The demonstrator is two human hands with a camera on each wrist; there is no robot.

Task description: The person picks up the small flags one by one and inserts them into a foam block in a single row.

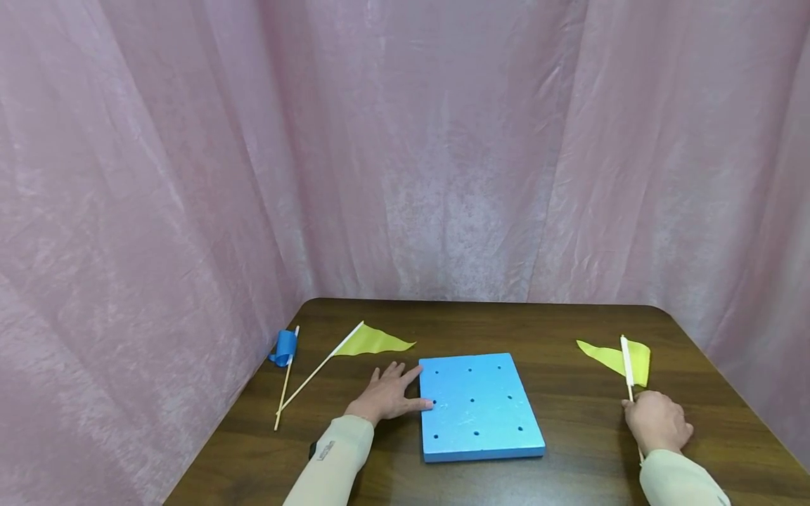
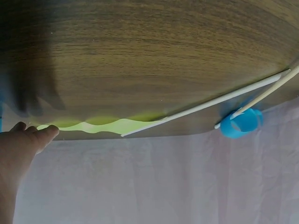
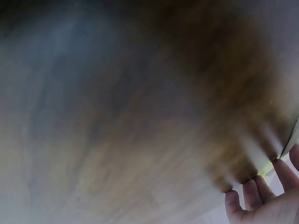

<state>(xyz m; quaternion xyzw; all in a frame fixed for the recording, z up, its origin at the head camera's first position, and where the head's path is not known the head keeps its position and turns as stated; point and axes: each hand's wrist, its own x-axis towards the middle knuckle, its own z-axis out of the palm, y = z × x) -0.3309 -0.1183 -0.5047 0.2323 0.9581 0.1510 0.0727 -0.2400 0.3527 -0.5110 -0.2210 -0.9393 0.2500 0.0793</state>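
A light blue square board (image 1: 471, 407) with several small holes lies flat on the table. My left hand (image 1: 389, 395) is spread at its left side, the thumb resting over the board's left edge. At the right, my right hand (image 1: 658, 422) pinches the thin stick of a yellow flag (image 1: 640, 363), which lies on the table with its cloth beyond the hand. In the right wrist view the fingertips (image 3: 252, 186) reach down to the table, and much of that view is blurred. The stick's lower part is mostly hidden under the right hand.
On the left lie another yellow pennant flag (image 1: 373, 341) and a blue flag (image 1: 286, 348) with its cloth curled round; their sticks cross near the lower ends. The brown wooden table (image 1: 506, 325) has rounded far corners. Pink curtains (image 1: 443, 154) hang behind it.
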